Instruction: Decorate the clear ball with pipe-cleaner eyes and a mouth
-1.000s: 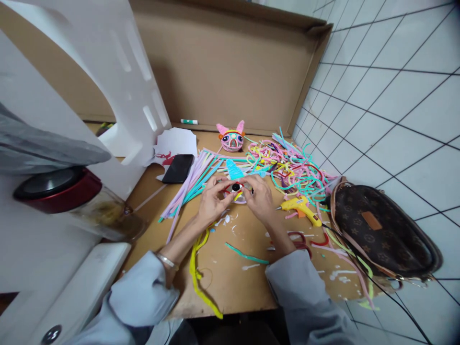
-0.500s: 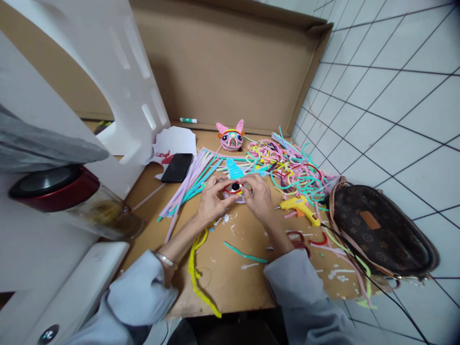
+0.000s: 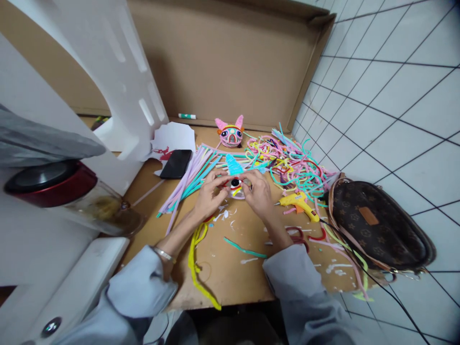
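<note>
Between my hands is a small pipe-cleaner animal head (image 3: 236,192) with a black eye, red and yellow trim and a light blue ear (image 3: 234,165) sticking up. My left hand (image 3: 211,194) grips its left side, thumb and fingers closed at the edge. On the other side my right hand (image 3: 257,194) pinches it, fingertips bent over the top near the eye. Parts of the head are hidden behind my fingers. Behind it sits a pink-eared pipe-cleaner animal head (image 3: 231,134).
Loose pipe cleaners (image 3: 287,160) pile up at the right; straight ones (image 3: 190,182) lie left. A yellow glue gun (image 3: 299,205), red-handled scissors (image 3: 297,237) and a brown handbag (image 3: 381,225) are rightward. A phone (image 3: 176,164) and glass bottle (image 3: 100,206) stand left. Yellow strips (image 3: 196,268) lie in front.
My left thumb has drawn back from the front of the head, and more yellow trim shows below the eye. Both hands stay at its sides. The view has shifted slightly.
</note>
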The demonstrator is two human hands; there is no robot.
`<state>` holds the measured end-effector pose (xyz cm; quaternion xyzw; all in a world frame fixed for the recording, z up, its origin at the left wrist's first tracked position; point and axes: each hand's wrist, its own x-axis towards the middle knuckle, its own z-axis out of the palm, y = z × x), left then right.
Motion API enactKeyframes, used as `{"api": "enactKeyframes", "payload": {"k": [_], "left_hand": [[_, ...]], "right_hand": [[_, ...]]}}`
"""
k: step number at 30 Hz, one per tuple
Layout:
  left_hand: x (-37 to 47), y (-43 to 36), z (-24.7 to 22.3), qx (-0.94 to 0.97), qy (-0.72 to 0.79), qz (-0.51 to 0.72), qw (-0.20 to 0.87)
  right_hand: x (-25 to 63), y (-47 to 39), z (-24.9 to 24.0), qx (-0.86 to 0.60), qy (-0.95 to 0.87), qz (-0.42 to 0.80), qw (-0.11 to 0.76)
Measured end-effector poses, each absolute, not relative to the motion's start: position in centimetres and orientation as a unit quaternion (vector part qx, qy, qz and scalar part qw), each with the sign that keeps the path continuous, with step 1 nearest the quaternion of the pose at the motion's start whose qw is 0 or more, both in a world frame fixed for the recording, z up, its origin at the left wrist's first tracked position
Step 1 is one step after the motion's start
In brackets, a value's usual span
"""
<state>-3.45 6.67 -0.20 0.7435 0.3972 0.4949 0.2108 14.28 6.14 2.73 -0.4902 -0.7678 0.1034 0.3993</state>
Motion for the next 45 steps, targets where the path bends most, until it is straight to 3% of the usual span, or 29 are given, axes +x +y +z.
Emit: {"api": "enactKeyframes", "payload": {"k": [18,28,38,41,45], "left_hand": [[-3.0,7.0,-0.8,0.736,0.395,0.523,0.173],[-2.9,6.8,-0.8,0.738,0.398,0.516,0.174],[-3.0,7.2,-1.1,0.732,0.405,0.516,0.186],[-3.1,7.2,-1.1,0.721,0.408,0.522,0.201],[-3.2,7.2,-1.0,0.715,0.402,0.532,0.211]], "right_hand": [[14.5,5.8,3.9,-0.493,-0.754,0.135,0.413],[14.9,5.6,4.3,-0.491,-0.677,0.194,0.512],[15.9,6.3,3.9,-0.541,-0.551,0.117,0.625],[16.4,6.8,3.3,-0.584,-0.54,0.097,0.598],[16.5,7.3,2.5,-0.673,-0.573,0.096,0.457]]}}
